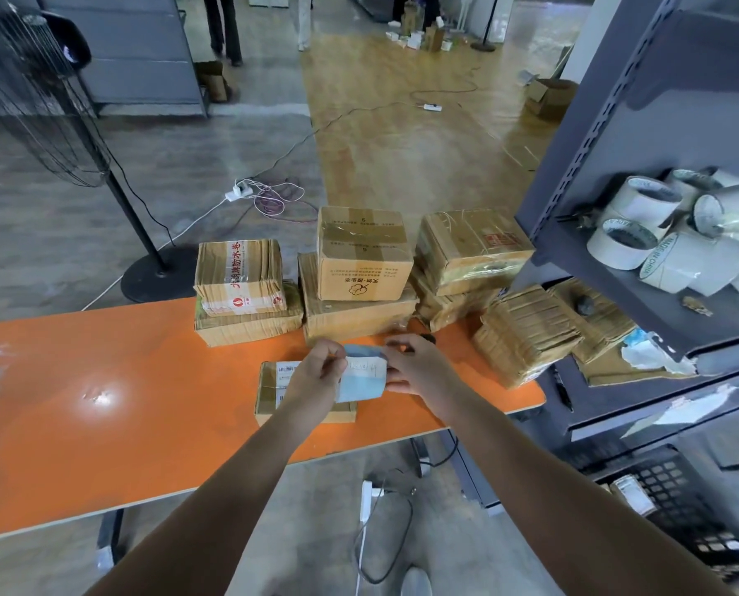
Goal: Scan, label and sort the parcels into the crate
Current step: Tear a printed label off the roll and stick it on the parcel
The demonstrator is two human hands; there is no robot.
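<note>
Head view: both hands are up over the orange table [101, 423], working one label sheet [363, 382] with blue backing, white sticker and handwriting on it. Left hand [316, 374] pinches the sheet's left edge, fingers curled. Right hand [421, 365] grips the right edge between thumb and fingers.

Directly under the sheet and the left hand, a small flat parcel [268, 397] lies on the table, with a printed label showing at its top left.

Behind it, along the table's far edge, are more taped cardboard parcels: a two-high stack on the left [240, 277], a printed carton [361, 255] on a flatter box in the middle, and another stack on the right [471, 247]. A ribbed parcel [524, 333] sits at the right end.

The black crate [677, 496] is on the floor at lower right, under the grey shelf rack [617, 122]. Tape rolls [643, 217] are on the shelf.
</note>
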